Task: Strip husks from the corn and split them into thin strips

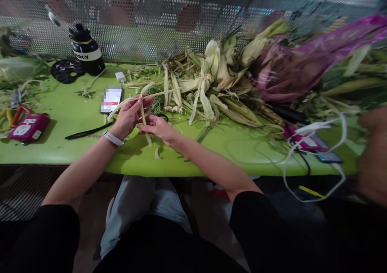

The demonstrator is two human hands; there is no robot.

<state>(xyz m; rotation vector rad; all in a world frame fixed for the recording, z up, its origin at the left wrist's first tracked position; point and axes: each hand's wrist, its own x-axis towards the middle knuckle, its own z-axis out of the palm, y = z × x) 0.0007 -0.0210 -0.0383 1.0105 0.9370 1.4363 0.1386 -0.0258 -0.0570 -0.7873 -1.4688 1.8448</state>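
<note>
Here left hand (128, 116) and right hand (157, 128) pinch husk strips (147, 136); purple bag (290, 71) holds husks.

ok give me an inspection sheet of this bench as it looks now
surface: green table, littered with husk scraps
job's things: pale husk strip between both hands; husk pile behind
clutter: phone, black bottle, pink bag
grippers: left hand and right hand both pinch the strip
cables: white cable looping off the right edge
surroundings: mesh wall; another person's arm at right
</note>
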